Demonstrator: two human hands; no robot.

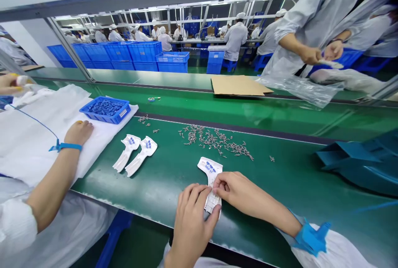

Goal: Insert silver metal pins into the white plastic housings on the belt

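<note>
A white plastic housing half (210, 166) with small blue pieces in its wide end lies on the green bench in front of me. My left hand (193, 218) is closed around its lower end, thumb on one side and fingers on the other. With thumb and forefinger pinched together, my right hand (233, 189) touches the middle of the housing; whatever is between those fingertips is hidden. Small metal parts (214, 139) are scattered behind the housing. Two similar white housing halves (141, 156) with blue pieces inside lie to the left.
At left, a co-worker's arm (59, 177) with a blue wrist strap rests by a blue tray (105, 109) of small blue parts. Cardboard (239, 85) and a clear plastic bag (301, 88) lie across the bench. A dark teal bin (363, 160) stands at right.
</note>
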